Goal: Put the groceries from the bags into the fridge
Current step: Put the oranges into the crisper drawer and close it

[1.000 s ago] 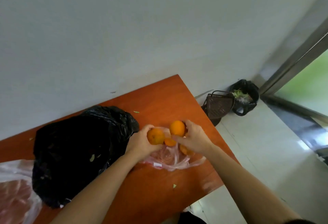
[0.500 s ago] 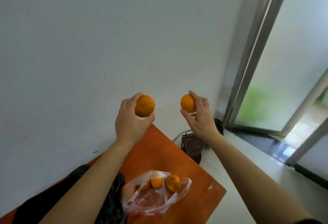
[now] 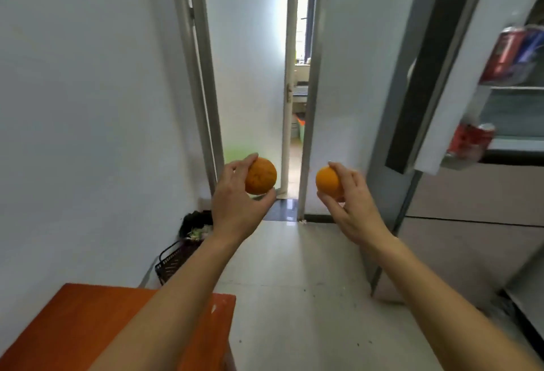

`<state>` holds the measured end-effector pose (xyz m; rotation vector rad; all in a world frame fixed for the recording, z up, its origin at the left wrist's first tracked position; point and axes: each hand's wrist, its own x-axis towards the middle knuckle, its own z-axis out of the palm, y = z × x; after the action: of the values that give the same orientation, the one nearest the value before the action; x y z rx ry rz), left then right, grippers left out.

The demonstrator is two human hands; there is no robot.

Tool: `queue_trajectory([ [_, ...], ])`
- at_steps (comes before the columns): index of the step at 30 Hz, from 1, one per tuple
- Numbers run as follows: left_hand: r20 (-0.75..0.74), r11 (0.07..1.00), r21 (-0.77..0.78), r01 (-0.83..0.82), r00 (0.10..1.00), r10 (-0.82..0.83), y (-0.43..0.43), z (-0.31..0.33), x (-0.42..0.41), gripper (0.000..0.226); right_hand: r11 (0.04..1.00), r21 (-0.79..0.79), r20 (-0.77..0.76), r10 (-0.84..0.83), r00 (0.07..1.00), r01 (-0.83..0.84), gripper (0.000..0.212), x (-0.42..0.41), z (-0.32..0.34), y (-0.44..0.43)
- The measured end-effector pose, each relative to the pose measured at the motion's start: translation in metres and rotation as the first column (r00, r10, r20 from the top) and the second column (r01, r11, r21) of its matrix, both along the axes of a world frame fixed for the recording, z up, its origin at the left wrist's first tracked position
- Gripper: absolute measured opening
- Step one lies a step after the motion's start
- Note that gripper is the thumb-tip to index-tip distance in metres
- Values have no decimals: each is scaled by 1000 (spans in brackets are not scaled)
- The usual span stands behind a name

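While both arms reach out over the tiled floor (image 3: 294,297), each hand carries one orange at about the same height. The left hand (image 3: 235,203) has its fingers and thumb closed round a darker, speckled orange (image 3: 261,176); the right hand (image 3: 353,206) pinches a brighter orange (image 3: 327,181) in a closed grip. To the right stands the open fridge (image 3: 515,123), with red cans (image 3: 469,141) in its door shelf. Low on the left lies the corner of the orange-brown desk (image 3: 73,326).
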<state>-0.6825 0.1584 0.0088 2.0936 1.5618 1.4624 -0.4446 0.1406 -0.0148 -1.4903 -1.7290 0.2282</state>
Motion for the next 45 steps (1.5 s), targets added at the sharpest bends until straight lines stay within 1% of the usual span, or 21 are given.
queue_trajectory([
  [5,-34,974,32,223,974,-222,-10,7,151,75,980,19,-46,-197,979,198,64,143,9,-61],
  [9,-72,935,78,347,937,-342,-26,10,279,77,939,45,-31,-341,940,342,63,265,14,-103],
  [15,-84,890,115,440,898,-433,-42,25,464,80,877,106,6,-473,881,469,64,442,34,-145],
  [19,-110,884,141,445,895,-433,-37,39,544,78,853,156,-42,-497,867,497,63,522,48,-141],
  [23,-143,885,173,433,900,-413,-14,51,597,75,846,192,-80,-491,867,497,61,577,60,-112],
  [29,-103,887,183,423,906,-410,51,54,671,76,847,191,-121,-482,868,497,63,647,60,-45],
  [33,-67,873,187,450,893,-446,111,59,727,76,835,197,-97,-505,858,514,65,693,68,13],
  [37,-36,871,182,456,889,-457,174,79,777,76,834,184,-88,-513,854,521,67,736,96,77],
  [41,15,890,159,428,900,-436,231,104,824,76,832,226,-88,-500,862,506,68,774,118,132],
  [45,10,905,118,408,911,-412,274,119,863,76,847,219,-47,-487,872,485,69,810,130,180],
])
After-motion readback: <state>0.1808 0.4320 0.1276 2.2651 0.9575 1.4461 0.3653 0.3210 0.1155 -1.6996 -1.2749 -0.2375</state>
